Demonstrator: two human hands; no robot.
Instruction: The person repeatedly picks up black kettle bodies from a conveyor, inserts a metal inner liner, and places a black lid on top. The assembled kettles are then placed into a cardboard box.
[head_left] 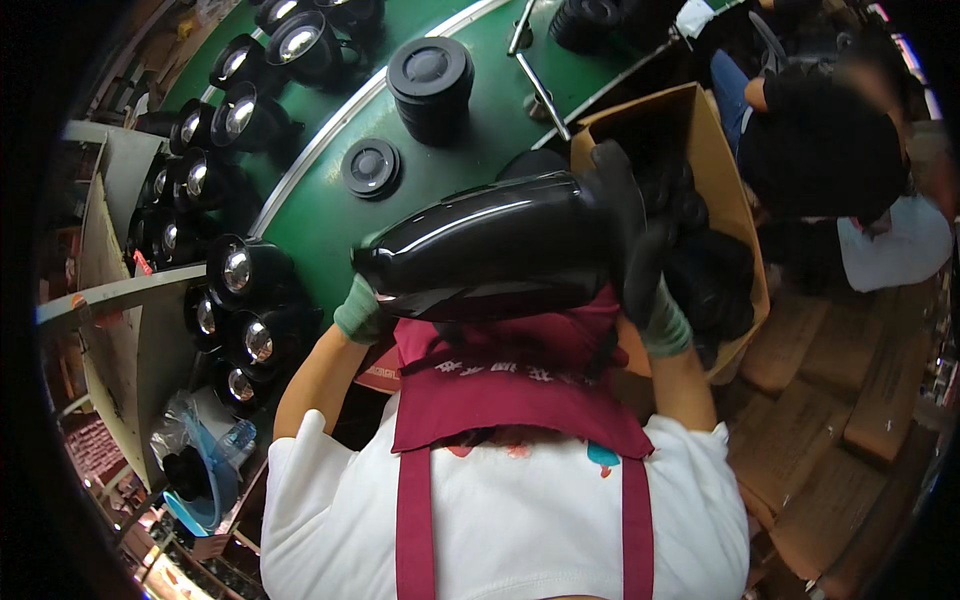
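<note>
A glossy black thermos jug (490, 245) lies sideways in front of my chest, held between my two gloved hands. My left hand (362, 308) supports its narrower left end; most of those fingers are hidden behind the jug. Against the wide right end presses my right hand (640, 250), in a glove with a green cuff and dark fingers. Beyond the jug, on the green table (310, 215), stand a tall stack of round black caps (430, 90) and a low stack of similar caps (370, 168).
Several black jugs with shiny silver round ends (240, 115) crowd the left side. An open cardboard box (735, 200) of black parts stands at my right. A metal rail (540, 85) crosses the far table. Brown cartons (810, 420) lie lower right; another person (825, 140) sits beyond.
</note>
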